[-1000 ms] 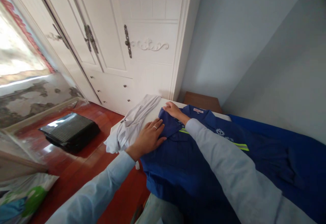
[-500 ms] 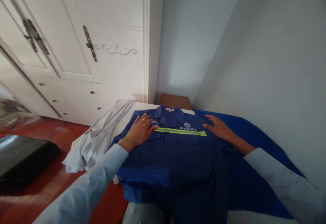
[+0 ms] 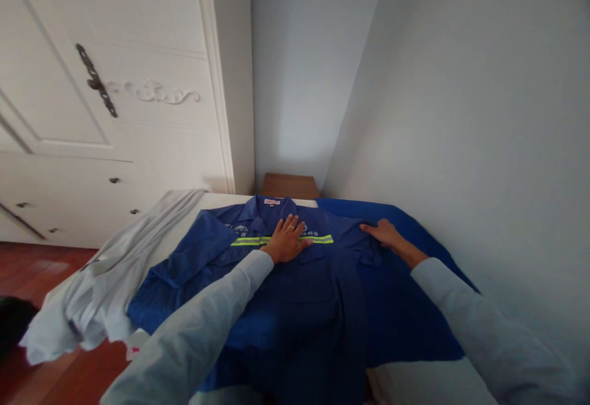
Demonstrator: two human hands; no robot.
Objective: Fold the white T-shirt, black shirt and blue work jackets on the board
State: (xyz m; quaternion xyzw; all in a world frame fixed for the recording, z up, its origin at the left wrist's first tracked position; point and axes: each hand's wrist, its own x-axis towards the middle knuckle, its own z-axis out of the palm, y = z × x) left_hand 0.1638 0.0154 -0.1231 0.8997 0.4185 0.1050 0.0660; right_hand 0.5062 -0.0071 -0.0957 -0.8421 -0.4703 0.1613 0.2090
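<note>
A dark blue work shirt [image 3: 295,306] lies front up, its collar at the far side and a yellow-green reflective stripe across the chest. Spread flat on the chest, across the stripe and beside the white print, is my left hand [image 3: 286,240], with a ring on one finger. Out at the sleeve on the right, my right hand [image 3: 389,235] has its fingers closed on the fabric. Beneath the shirt on that side lies a brighter blue cloth [image 3: 410,306].
A light grey garment [image 3: 106,270] drapes over the left of the white surface. Behind stand a white wardrobe [image 3: 161,153] and a small brown wooden piece [image 3: 291,184] against the grey wall [image 3: 461,116]. Reddish wood floor [image 3: 59,270] shows at left.
My left hand has moved right across the shirt, from its left chest to the middle. My right hand has gone from hovering open near the shoulder to gripping the sleeve. The view has swung right.
</note>
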